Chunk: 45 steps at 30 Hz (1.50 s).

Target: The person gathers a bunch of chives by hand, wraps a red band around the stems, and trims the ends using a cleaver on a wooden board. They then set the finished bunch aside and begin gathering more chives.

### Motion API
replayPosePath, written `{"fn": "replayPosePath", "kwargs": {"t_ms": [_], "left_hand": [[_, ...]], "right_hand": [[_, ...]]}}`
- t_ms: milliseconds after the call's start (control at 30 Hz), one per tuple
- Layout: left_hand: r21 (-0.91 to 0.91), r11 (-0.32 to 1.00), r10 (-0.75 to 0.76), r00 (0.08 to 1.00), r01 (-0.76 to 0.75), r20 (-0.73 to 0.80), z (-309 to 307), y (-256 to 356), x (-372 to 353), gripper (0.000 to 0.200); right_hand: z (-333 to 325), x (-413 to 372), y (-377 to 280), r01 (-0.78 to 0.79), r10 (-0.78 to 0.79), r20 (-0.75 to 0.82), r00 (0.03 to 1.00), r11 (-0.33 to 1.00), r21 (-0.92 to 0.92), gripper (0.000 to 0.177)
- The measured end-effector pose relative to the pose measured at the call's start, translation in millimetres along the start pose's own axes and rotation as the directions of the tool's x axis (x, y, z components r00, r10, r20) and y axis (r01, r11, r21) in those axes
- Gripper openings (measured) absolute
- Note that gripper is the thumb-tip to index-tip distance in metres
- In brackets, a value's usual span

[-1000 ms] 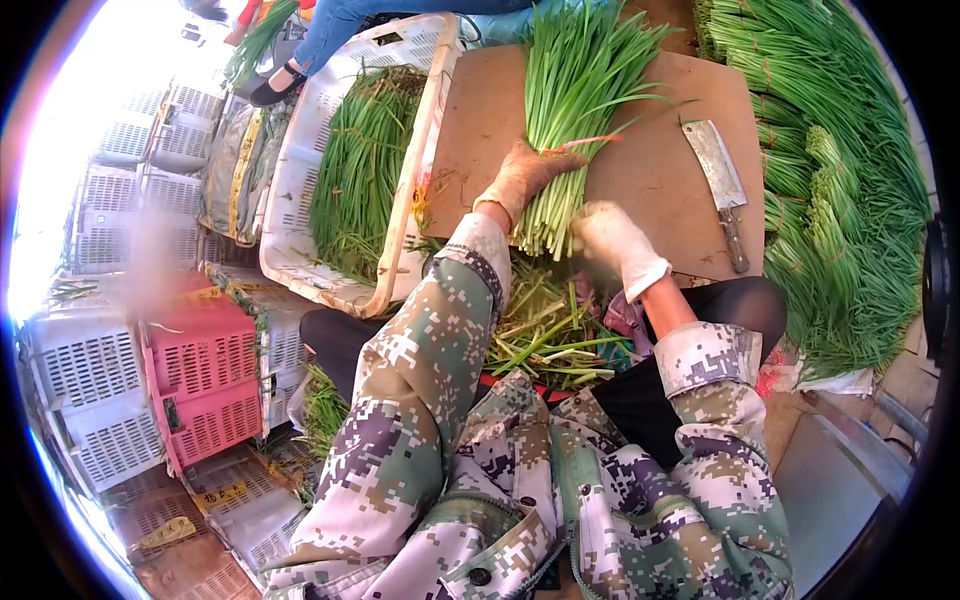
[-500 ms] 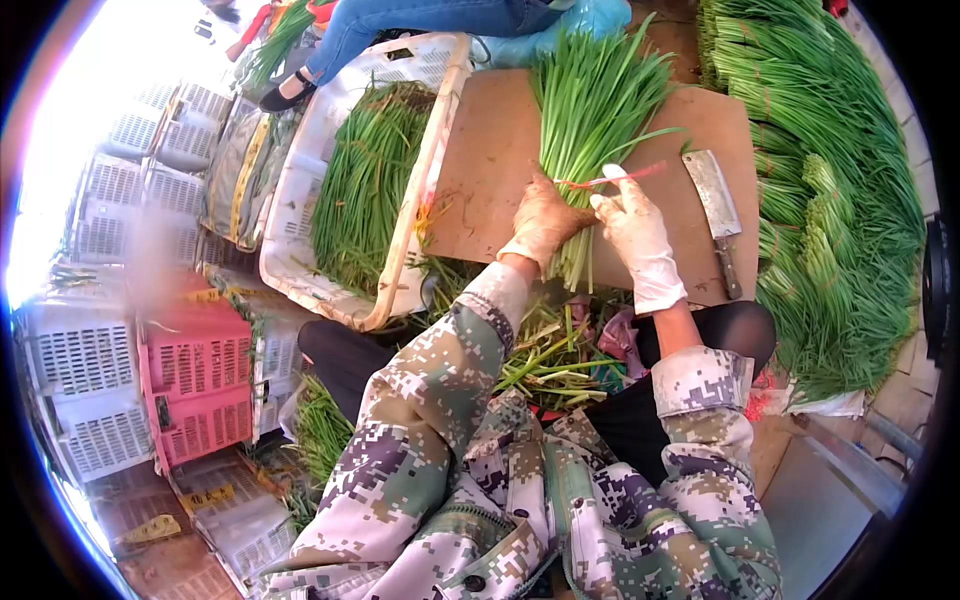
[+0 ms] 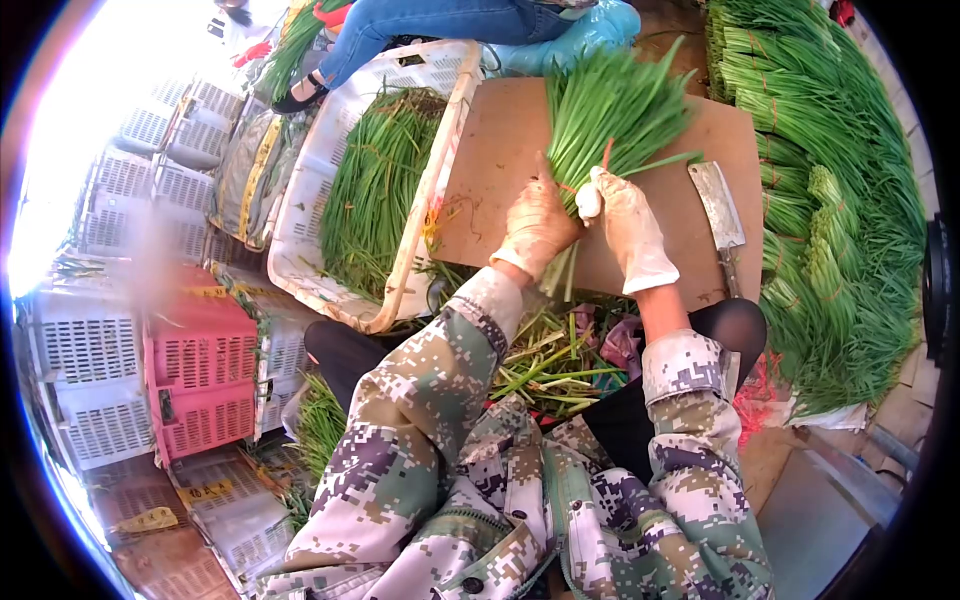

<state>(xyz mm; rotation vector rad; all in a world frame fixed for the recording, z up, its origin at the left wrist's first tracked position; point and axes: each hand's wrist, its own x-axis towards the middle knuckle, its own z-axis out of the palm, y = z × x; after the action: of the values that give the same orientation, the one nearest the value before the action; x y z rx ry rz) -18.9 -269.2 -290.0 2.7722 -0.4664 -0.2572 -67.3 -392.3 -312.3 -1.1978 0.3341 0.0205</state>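
Note:
A bundle of garlic chives [image 3: 615, 110] is held over a brown board [image 3: 480, 180], its leaves fanned away from me and its stalk ends toward me. My left hand [image 3: 540, 228], gloved, is closed around the lower stalks. My right hand [image 3: 634, 230], also gloved, is pinched at the bundle's right side on a thin red tie [image 3: 607, 153], whose end sticks up above the fingers. A cleaver [image 3: 717, 208] lies on the board to the right, its handle toward me. Below the bundle, loose trimmings [image 3: 545, 375] are heaped between my legs.
At left stands a white crate [image 3: 375, 315] holding loose chives [image 3: 385, 190]. Tied chives [image 3: 835, 200] are stacked along the right. Farther left are stacked white crates [image 3: 85, 345] and pink crates [image 3: 205, 370]. Another person's jeans-clad leg [image 3: 400, 28] extends behind the white crate.
My right hand has moved left and inward against the bundle, drawing the red tie from stretched rightward to upright. The bundle's leaves have tilted slightly right. My left hand keeps its grip.

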Motion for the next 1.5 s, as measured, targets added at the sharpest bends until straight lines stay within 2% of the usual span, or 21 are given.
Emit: {"fn": "replayPosePath", "kwargs": {"t_ms": [33,67,100,133,200,267,300,433,533,600,767,867,933,1000,1033,1067,1133,1200,1300,1367,1500], "left_hand": [[0.069,0.997,0.043,0.999,-0.041,-0.021,-4,-4,-1,0.121],[0.139,0.987,0.091,0.995,-0.084,-0.041,-9,-6,1,0.12],[0.178,0.982,0.073,0.997,-0.066,-0.031,-11,-8,3,0.111],[0.176,0.982,0.08,0.996,-0.072,-0.037,-6,-11,6,0.111],[0.419,0.907,0.012,0.994,0.034,-0.107,8,-20,7,0.095],[0.439,0.892,-0.044,0.987,0.107,-0.152,27,-20,2,0.068],[0.449,0.881,-0.049,0.973,0.148,-0.224,38,-20,3,0.064],[0.525,0.828,0.016,0.928,0.196,-0.371,58,-26,0,0.054],[0.552,0.812,0.068,0.909,0.19,-0.412,58,-27,0,0.052],[0.466,0.875,0.038,0.942,0.129,-0.332,54,-29,-1,0.057],[0.191,0.98,-0.023,0.992,0.046,-0.121,30,-25,0,0.088],[0.125,0.992,-0.015,0.998,0.022,-0.062,23,-26,3,0.086],[0.102,0.994,-0.028,0.999,0.032,-0.04,21,-26,7,0.085],[0.079,0.996,-0.048,0.999,0.049,-0.013,12,-22,8,0.084],[0.027,0.996,-0.087,0.994,0.086,0.062,-1,-18,9,0.084],[-0.016,0.992,-0.124,0.983,0.127,0.138,-13,-17,12,0.084],[-0.22,0.971,-0.052,0.982,0.092,0.182,-17,-36,17,0.079],[-0.598,0.749,-0.032,0.918,0.284,0.395,-26,-39,3,0.059],[-0.792,0.468,0.042,0.885,0.392,0.463,-44,-27,-36,0.043],[-0.844,0.219,0.162,0.835,0.49,0.526,-45,-24,-57,0.043],[-0.863,0.043,0.285,0.822,0.504,0.494,-50,-18,-89,0.055]], "right_hand": [[3,3,5,0.344,-0.356,0.053,0.933,0.838,-0.423,0.02],[9,8,9,0.561,-0.61,0.244,0.754,0.404,-0.723,0.016],[14,27,44,0.473,-0.614,0.297,0.732,0.144,-0.869,0.009],[31,4,23,0.08,-0.56,0.483,0.673,-0.594,-0.8,0.007],[31,12,33,0.347,-0.642,0.387,0.661,-0.196,-0.917,0.007],[35,11,40,0.376,-0.674,0.332,0.66,-0.086,-0.923,0.006],[36,10,43,0.399,-0.662,0.252,0.705,0.077,-0.914,0.005],[36,5,54,0.394,-0.661,0.115,0.742,0.29,-0.872,0.01],[32,-1,58,0.489,-0.696,0.169,0.698,0.29,-0.823,0.013],[29,-9,64,0.405,-0.621,0.106,0.776,0.363,-0.839,0.021],[7,-11,82,0.487,-0.598,0.267,0.756,0.24,-0.84,0.012],[3,-3,92,0.471,-0.57,0.284,0.771,0.21,-0.856,0.011],[1,5,99,0.458,-0.597,0.363,0.715,0.008,-0.889,0.012],[-2,13,86,0.437,-0.607,0.317,0.729,0.056,-0.897,0.016],[-3,4,59,0.274,-0.319,0.009,0.948,0.796,-0.539,0.018],[-3,-5,37,-0.147,0.146,0.02,0.989,0.975,0.166,0.022],[-17,-11,26,-0.015,0.071,-0.162,0.984,0.946,0.323,0.033],[-37,-16,24,-0.083,0.166,-0.25,0.954,0.946,0.312,0.039],[-24,-34,27,-0.12,0.138,-0.2,0.97,0.988,0.102,0.054],[-21,-14,73,0.185,-0.186,-0.033,0.982,0.983,-0.018,0.067],[-21,-32,30,0.032,-0.033,-0.026,0.999,0.998,-0.053,0.068]]}}
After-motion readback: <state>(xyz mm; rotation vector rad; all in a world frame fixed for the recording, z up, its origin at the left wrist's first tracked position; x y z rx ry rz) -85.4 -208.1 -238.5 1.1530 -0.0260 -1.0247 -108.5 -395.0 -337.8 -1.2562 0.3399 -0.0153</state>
